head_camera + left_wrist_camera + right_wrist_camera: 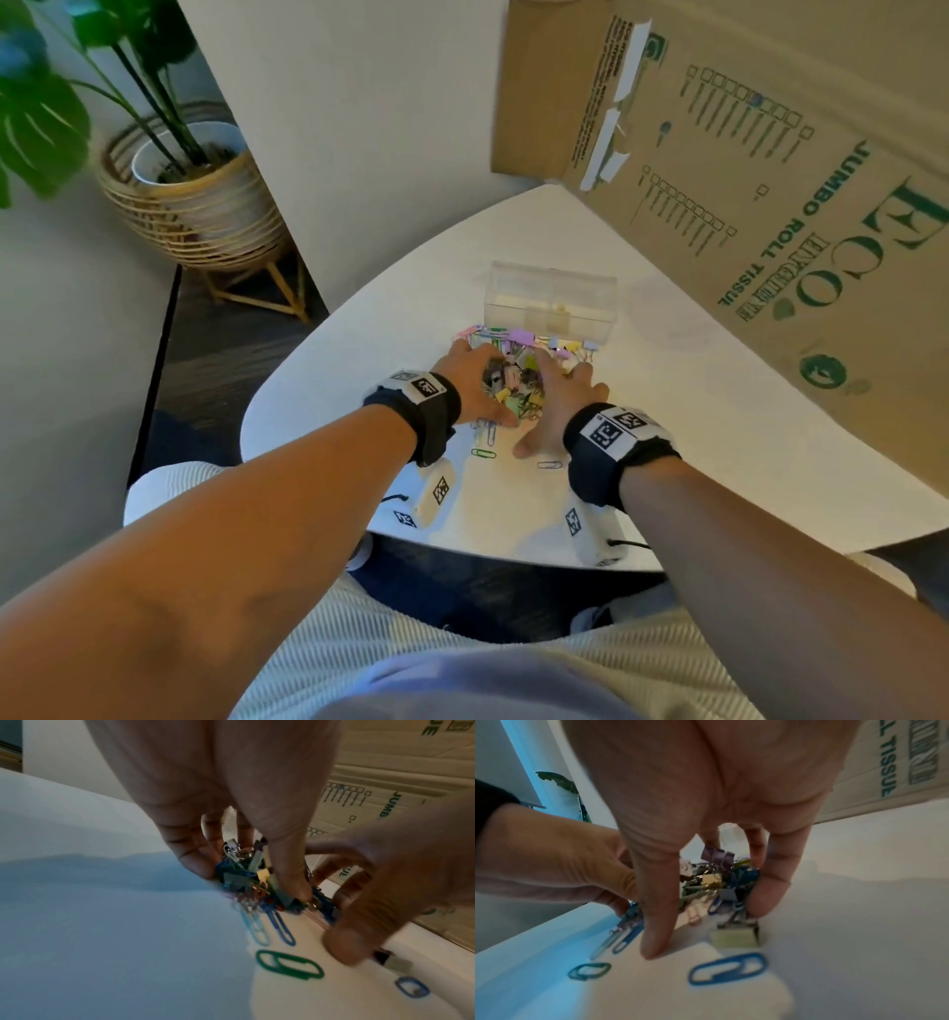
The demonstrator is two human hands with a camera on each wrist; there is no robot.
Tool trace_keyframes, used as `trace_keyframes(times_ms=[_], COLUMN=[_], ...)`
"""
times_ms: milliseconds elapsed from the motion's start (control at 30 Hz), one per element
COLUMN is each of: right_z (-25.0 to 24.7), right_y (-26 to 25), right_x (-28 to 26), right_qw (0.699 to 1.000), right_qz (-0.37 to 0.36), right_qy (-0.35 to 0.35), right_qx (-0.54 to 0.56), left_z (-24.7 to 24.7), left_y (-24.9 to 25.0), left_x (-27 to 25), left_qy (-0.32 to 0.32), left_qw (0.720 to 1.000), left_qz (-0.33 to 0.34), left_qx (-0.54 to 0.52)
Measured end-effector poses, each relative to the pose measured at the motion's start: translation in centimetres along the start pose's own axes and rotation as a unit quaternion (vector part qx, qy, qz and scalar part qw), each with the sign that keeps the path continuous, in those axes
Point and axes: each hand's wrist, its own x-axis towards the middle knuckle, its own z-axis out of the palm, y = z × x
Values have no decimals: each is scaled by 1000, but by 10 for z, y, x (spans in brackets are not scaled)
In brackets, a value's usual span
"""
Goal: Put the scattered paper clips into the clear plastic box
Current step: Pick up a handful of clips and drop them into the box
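A heap of coloured paper clips and binder clips lies on the white table, just in front of the clear plastic box. My left hand curls round the heap's left side, its fingers and thumb closing on the clips. My right hand presses against the right side with straight, spread fingers and its thumb on the table. Loose on the table near me lie a green clip, a blue clip and a pale binder clip.
A big cardboard box printed "JUMBO ROLL TISSUE" leans over the table's right and far side. A potted plant in a wicker stand is on the floor at left. The table's front edge is just below my wrists.
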Motion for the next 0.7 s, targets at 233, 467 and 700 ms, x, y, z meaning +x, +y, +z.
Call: trace_keyframes(times_ms=[233, 467, 700], right_z=[3, 1, 3], right_y=[-20, -22, -16], right_x=[14, 21, 21], right_qw=[997, 989, 968], right_qz=[-19, -42, -78], right_qy=[33, 67, 119], right_qx=[71, 126, 205], left_z=[-1, -5, 2], left_y=[11, 14, -2], left_x=[-6, -19, -22], left_qy=[20, 55, -3], left_qw=[997, 988, 1000], left_qz=[41, 72, 4], left_qx=[-58, -121, -18])
